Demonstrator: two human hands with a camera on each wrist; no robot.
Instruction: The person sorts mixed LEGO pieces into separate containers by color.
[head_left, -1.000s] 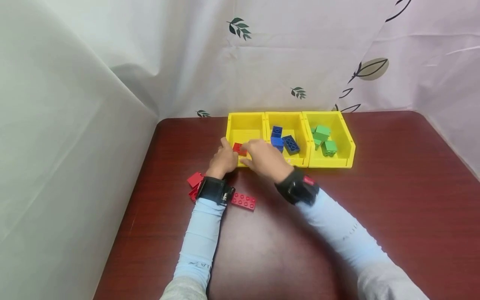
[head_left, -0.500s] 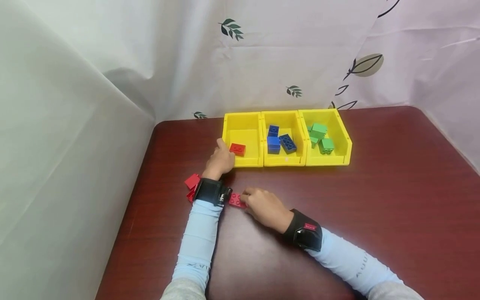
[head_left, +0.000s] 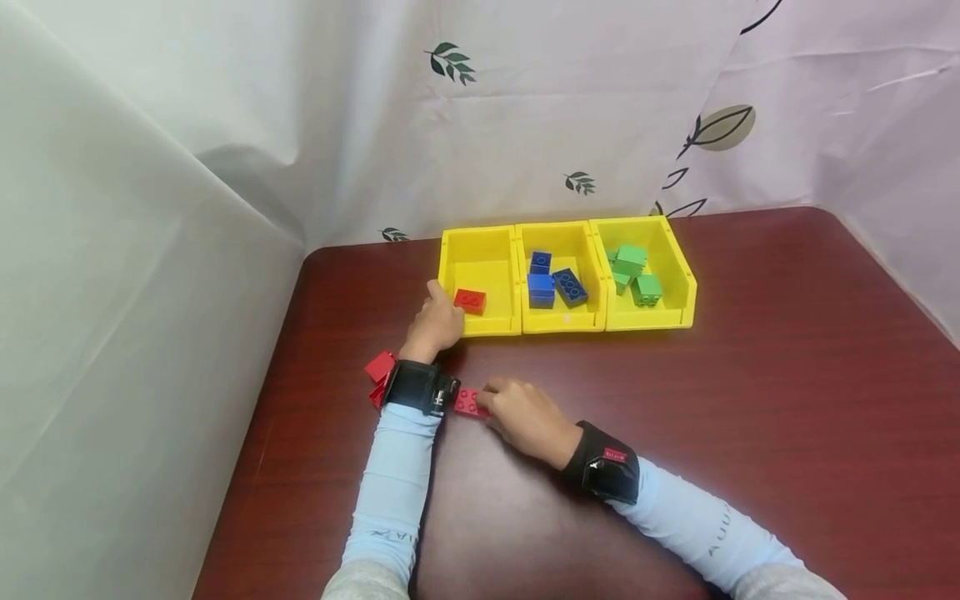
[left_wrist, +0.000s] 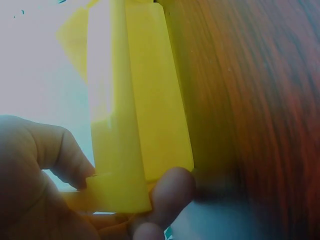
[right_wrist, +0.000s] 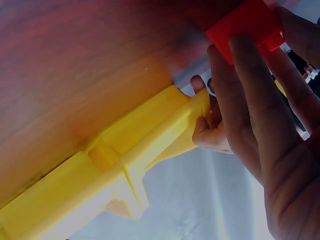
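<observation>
Pinching a round-studded red brick [head_left: 465, 403], right hand [head_left: 527, 419]; gripping a plain yellow bin [head_left: 497, 326], left hand [head_left: 435, 325]

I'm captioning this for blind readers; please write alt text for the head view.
A person's right hand grips a red brick on a reddish-brown table while the left hand holds the leftmost of three yellow bins. These hold, left to right, another red brick, blue bricks and green bricks.
</observation>
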